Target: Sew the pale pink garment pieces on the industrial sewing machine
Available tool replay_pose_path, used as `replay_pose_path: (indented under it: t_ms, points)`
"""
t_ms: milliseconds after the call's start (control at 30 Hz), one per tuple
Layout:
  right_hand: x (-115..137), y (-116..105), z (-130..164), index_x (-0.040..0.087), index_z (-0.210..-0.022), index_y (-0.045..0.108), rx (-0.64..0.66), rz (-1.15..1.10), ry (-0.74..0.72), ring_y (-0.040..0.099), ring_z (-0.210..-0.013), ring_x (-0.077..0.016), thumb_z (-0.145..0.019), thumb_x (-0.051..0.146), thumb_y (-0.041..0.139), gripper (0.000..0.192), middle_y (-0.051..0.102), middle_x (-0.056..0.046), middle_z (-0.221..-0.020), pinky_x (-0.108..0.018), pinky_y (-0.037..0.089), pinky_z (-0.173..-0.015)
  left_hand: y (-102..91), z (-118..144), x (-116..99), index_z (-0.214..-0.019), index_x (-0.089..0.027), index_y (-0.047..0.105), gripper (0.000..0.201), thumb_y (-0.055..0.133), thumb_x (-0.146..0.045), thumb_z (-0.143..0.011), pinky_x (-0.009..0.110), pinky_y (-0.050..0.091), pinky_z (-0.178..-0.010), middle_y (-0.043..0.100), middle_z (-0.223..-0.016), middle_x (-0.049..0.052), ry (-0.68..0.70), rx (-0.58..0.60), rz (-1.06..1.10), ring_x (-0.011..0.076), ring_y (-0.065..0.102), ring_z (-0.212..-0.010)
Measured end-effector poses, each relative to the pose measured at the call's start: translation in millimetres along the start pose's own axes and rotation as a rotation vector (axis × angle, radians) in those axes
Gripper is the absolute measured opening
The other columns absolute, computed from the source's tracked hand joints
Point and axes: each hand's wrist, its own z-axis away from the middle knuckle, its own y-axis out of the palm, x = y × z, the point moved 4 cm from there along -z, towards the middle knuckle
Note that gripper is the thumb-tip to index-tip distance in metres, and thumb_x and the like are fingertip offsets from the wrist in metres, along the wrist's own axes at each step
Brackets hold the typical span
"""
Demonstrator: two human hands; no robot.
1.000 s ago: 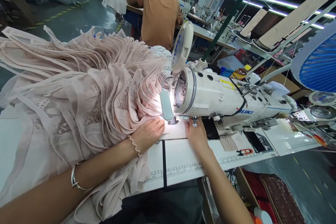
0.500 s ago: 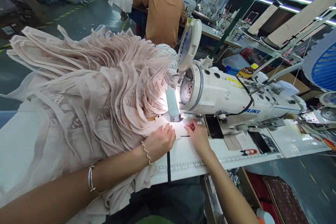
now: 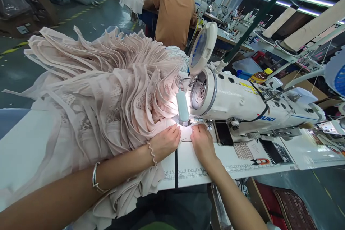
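Hands, left (image 3: 165,143) and right (image 3: 202,142), press flat fingers on sheer ruffled blush fabric (image 3: 113,90) under glossy sewing machine (image 3: 242,100).

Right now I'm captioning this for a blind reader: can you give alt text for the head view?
Two bare hands, left hand and right hand, press pale pink fabric flat under the needle end of a white sewing machine, lit by its small lamp. Behind, a person in a tan shirt sits at another table.
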Motion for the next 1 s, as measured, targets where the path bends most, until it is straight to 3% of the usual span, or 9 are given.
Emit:
replay_pose_path:
  t_ms: [133, 300, 567, 800, 1000]
  points:
    - [3.7, -7.5, -16.8, 0.016, -0.099, 0.062, 0.217, 0.064, 0.041, 0.061, -0.072, -0.0206, -0.084, -0.004, 0.042, 0.032, 0.066, -0.01, -0.086, -0.029, 0.044, -0.062, 1.2, 0.5, -0.4, -0.122, 0.002, 0.06, 0.037, 0.035, -0.001, -0.095, 0.04, 0.047, -0.1, 0.065, -0.122, 0.023, 0.009, 0.0, -0.017, 0.0275, 0.061, -0.118]
    - [3.9, -6.9, -31.9, 0.015, -0.094, 0.064, 0.388, 0.123, 0.133, 0.064, -0.073, -0.0214, -0.087, -0.004, 0.038, 0.032, 0.066, -0.011, -0.078, -0.028, 0.042, -0.058, 6.1, 1.5, -2.4, -0.123, 0.001, 0.06, 0.035, 0.038, -0.004, -0.095, 0.04, 0.047, -0.099, 0.065, -0.124, 0.02, 0.012, 0.006, -0.04, 0.0283, 0.061, -0.118]
    - [5.8, -17.1, -24.0, 0.015, -0.094, 0.064, 0.404, 0.119, 0.044, 0.063, -0.069, -0.0202, -0.082, -0.008, 0.041, 0.034, 0.068, -0.013, -0.087, -0.027, 0.041, -0.054, 4.5, 0.6, -2.7, -0.124, 0.0, 0.059, 0.035, 0.039, -0.004, -0.095, 0.04, 0.046, -0.099, 0.064, -0.124, 0.02, 0.007, 0.009, -0.053, 0.0274, 0.06, -0.117]
    - [4.7, -4.4, -31.0, 0.016, -0.081, 0.061, 0.322, 0.15, 0.182, 0.064, -0.066, -0.0211, -0.089, 0.003, 0.042, 0.025, 0.065, -0.01, -0.07, -0.028, 0.04, -0.054, 0.8, -1.4, -3.1, -0.122, 0.001, 0.06, 0.033, 0.04, -0.005, -0.095, 0.04, 0.046, -0.095, 0.065, -0.122, 0.021, 0.01, 0.004, -0.074, 0.0281, 0.062, -0.114]
    - [17.3, -5.0, -20.8, 0.016, -0.099, 0.058, 0.292, 0.021, 0.118, 0.064, -0.073, -0.0205, -0.09, 0.002, 0.038, 0.026, 0.066, -0.01, -0.08, -0.027, 0.042, -0.061, -1.4, -2.2, -0.2, -0.122, 0.001, 0.059, 0.033, 0.04, -0.005, -0.096, 0.039, 0.046, -0.1, 0.064, -0.123, 0.023, -0.013, 0.026, 0.032, 0.0258, 0.061, -0.116]
